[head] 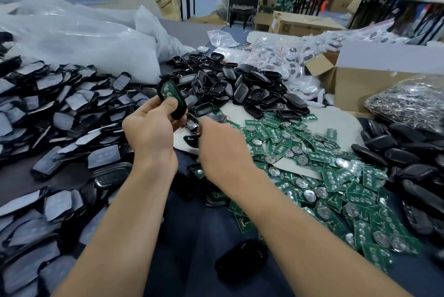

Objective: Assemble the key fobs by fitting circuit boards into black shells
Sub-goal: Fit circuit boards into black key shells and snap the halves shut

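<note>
My left hand [151, 128] grips a black shell [179, 106] held up above the table, thumb pressed on its face. A green circuit board [167, 90] sits inside that shell. My right hand [221, 150] is just to the right and lower, back of the hand toward the camera, fingers curled downward near a black shell piece [192, 125] on the table. Whether those fingers hold anything is hidden. A heap of empty black shells [242, 90] lies behind the hands. Loose green circuit boards [319, 171] with round metal cells spread to the right.
Stacks of shell halves with grey film [55, 114] fill the left. Dark shell parts [413, 167] line the right edge. A bag of metal rings [408, 102], a cardboard box [355, 80], clear plastic bags [84, 39] and bagged white parts [288, 61] stand behind.
</note>
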